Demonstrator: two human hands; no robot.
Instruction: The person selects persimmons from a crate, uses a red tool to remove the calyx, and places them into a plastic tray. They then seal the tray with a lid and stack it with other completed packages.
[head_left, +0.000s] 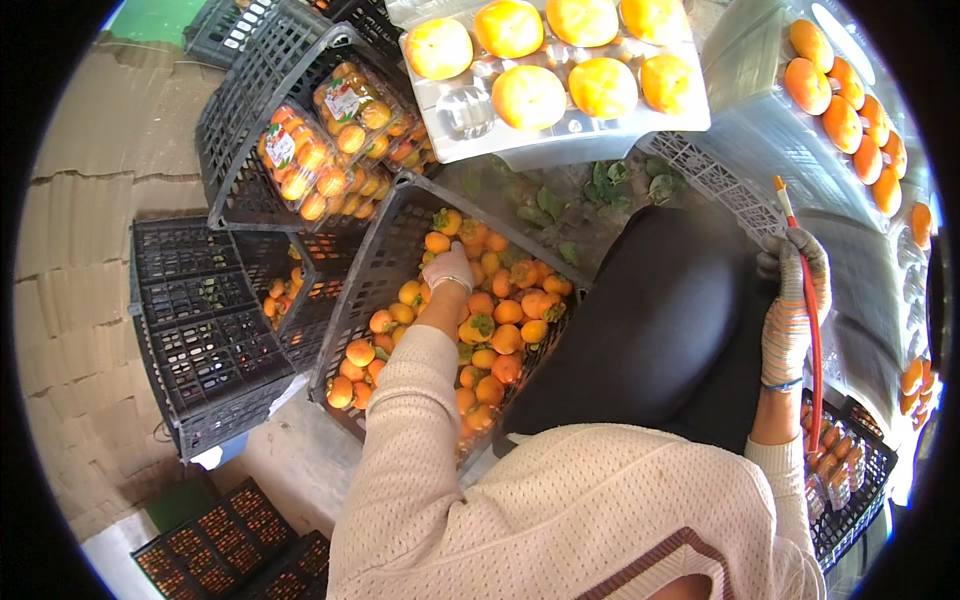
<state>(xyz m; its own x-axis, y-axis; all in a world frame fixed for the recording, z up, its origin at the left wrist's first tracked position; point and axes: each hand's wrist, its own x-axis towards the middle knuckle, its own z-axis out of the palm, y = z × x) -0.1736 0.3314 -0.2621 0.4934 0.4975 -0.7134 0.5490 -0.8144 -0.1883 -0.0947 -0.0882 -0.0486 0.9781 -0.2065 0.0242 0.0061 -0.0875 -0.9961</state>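
My left hand (448, 271), in a striped glove, reaches down into a black plastic crate (352, 289) of loose persimmons (508, 311). Its fingers are among the fruit, partly hidden, so I cannot tell whether one is gripped. Some of these persimmons carry green leafy calyxes. On the right, above dark-clad legs, my gloved right hand (795, 300) grips a thin red hose (811, 315) with a pale and orange tip pointing up. Ahead, a clear plastic tray (465, 112) holds several large persimmons in its cups; the near-left cup has no fruit.
A tilted black crate (225, 142) at the upper left holds clear packs of persimmons (300, 161). More black crates (210, 322) stand at the left. At the right are further fruit trays (862, 120) and a crate of packs (840, 517). Green leaves (551, 202) litter the floor.
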